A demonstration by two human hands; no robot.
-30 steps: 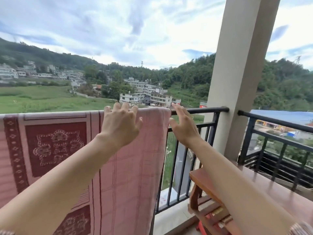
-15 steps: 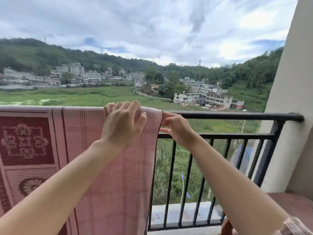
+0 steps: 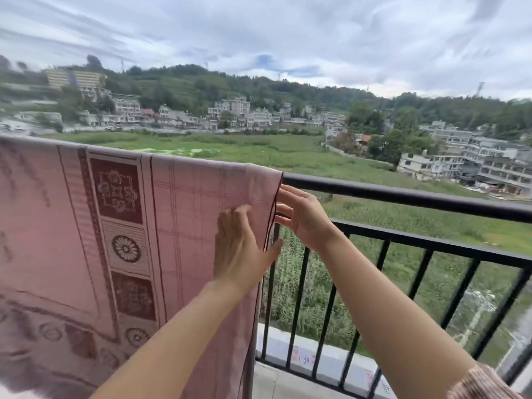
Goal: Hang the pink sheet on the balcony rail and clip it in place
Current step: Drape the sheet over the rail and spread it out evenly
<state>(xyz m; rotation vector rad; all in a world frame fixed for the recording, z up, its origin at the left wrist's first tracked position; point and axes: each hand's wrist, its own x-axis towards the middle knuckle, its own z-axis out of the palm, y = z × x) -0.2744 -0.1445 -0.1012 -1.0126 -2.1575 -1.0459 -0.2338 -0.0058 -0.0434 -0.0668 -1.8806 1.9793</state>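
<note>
The pink sheet (image 3: pixel 184 214), with dark red patterned squares and thin check lines, hangs draped over the black balcony rail (image 3: pixel 403 197) and covers its left part. My left hand (image 3: pixel 241 249) lies flat on the sheet's front just below the rail, fingers spread, thumb at the right hem. My right hand (image 3: pixel 302 217) is beside that hem, fingers apart and touching the dark edge just under the rail. No clip is in view.
Black vertical bars (image 3: pixel 299 306) and a lower crossbar run under the bare right stretch of rail. A concrete ledge (image 3: pixel 316 361) lies at the balcony's foot. Beyond are green fields, houses and hills.
Both hands have come down from the rail's top to the sheet's right hem below it. My view has turned left, so the pillar and wooden bench are gone from sight.
</note>
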